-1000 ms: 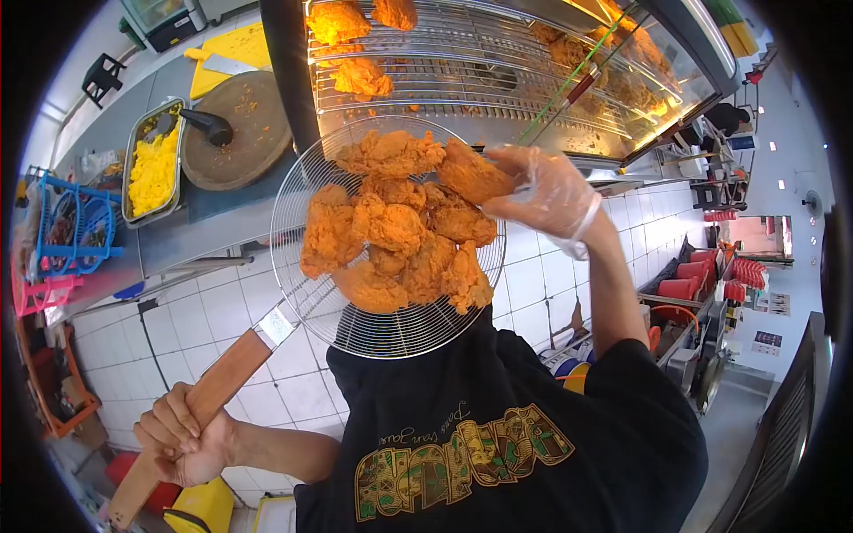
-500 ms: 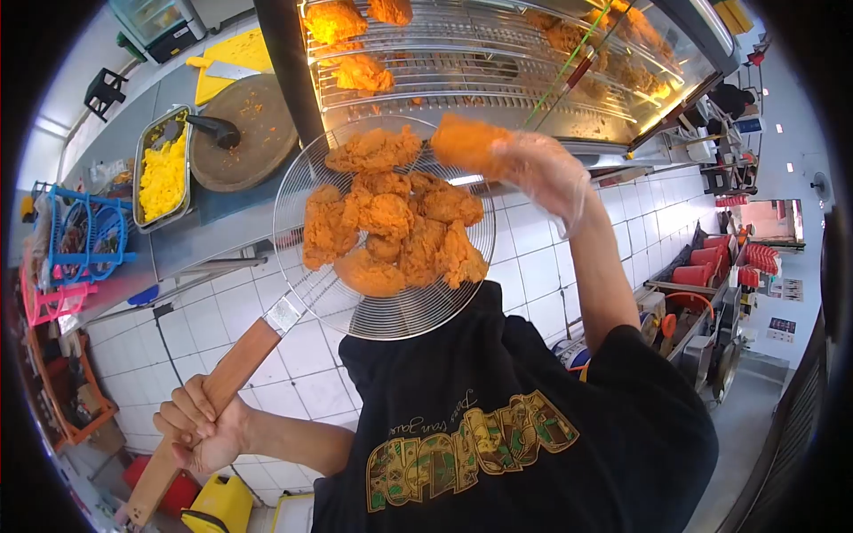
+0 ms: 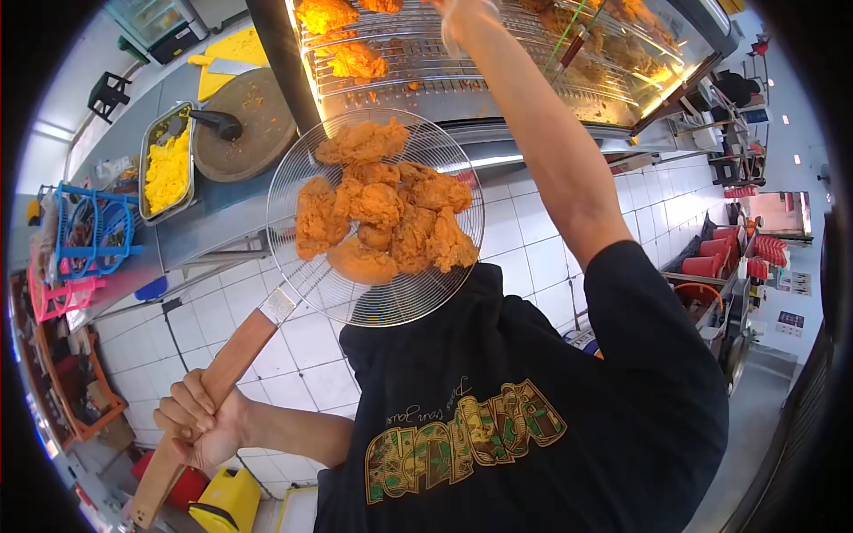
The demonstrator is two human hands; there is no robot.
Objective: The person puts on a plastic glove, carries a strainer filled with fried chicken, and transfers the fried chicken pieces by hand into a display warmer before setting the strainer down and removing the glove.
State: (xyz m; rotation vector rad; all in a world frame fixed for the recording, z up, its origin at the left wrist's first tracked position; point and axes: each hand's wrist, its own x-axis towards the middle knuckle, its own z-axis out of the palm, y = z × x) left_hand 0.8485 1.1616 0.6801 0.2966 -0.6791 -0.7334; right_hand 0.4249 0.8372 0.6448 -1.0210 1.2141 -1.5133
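Observation:
My left hand (image 3: 200,417) is closed around the wooden handle (image 3: 209,391) of a round wire skimmer (image 3: 373,315). Several pieces of fried chicken (image 3: 378,204) lie in the skimmer's mesh, held level just in front of the warming cabinet. My right hand (image 3: 469,19), in a clear plastic glove, reaches into the cabinet over its wire racks (image 3: 426,53). The top edge of the view cuts off its fingers. A bit of orange shows by the fingertips, but whether they still grip a piece is hidden.
The lit warming cabinet (image 3: 498,108) holds more fried chicken (image 3: 351,58) on its racks. On the counter at left are a round chopping board (image 3: 258,147) with a black-handled tool (image 3: 216,123), a metal tray (image 3: 145,209) of yellow food, a knife (image 3: 233,67) and a blue basket (image 3: 93,226).
My right hand has moved up and forward from beside the skimmer into the cabinet, carrying a piece of fried chicken. The skimmer has shifted slightly left and up; my left grip is the same.

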